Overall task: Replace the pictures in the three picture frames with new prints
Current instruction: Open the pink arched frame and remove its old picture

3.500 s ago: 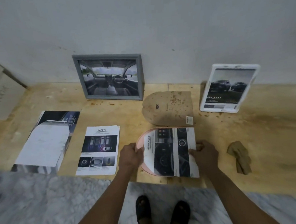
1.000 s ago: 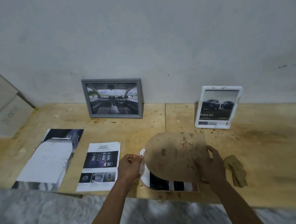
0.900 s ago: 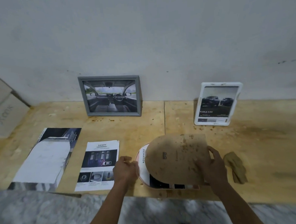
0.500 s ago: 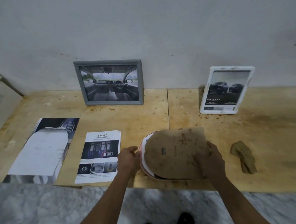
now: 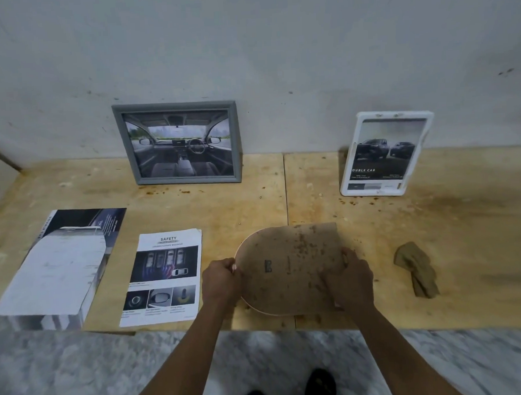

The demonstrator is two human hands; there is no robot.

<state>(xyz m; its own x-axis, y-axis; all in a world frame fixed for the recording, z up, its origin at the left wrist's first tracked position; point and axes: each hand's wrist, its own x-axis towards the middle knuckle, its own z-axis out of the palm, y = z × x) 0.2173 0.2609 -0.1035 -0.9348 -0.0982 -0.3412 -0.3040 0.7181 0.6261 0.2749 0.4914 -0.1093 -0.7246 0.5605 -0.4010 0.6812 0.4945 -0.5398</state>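
Note:
A brown arch-shaped backing board (image 5: 290, 265) lies over the pink arch frame (image 5: 260, 312), whose rim shows only along the left and bottom; the print beneath is hidden. My left hand (image 5: 219, 279) grips the frame's left rim. My right hand (image 5: 349, 278) presses on the board's right edge with its fingers curled over it. A grey frame (image 5: 176, 143) with a car-interior picture and a white frame (image 5: 385, 153) with a two-car print lean on the wall. A "SAFETY" print (image 5: 163, 276) lies left of my hands.
A larger brochure with a white sheet on it (image 5: 57, 265) lies at far left. A crumpled brown scrap (image 5: 417, 269) sits right of my hands. All rest on a plywood board (image 5: 466, 232) over marble floor (image 5: 66, 373); my feet show below.
The backing board, first lying behind the frame, was carried over the print and lowered onto it, so the print is now covered. My left hand stayed at the frame's left rim.

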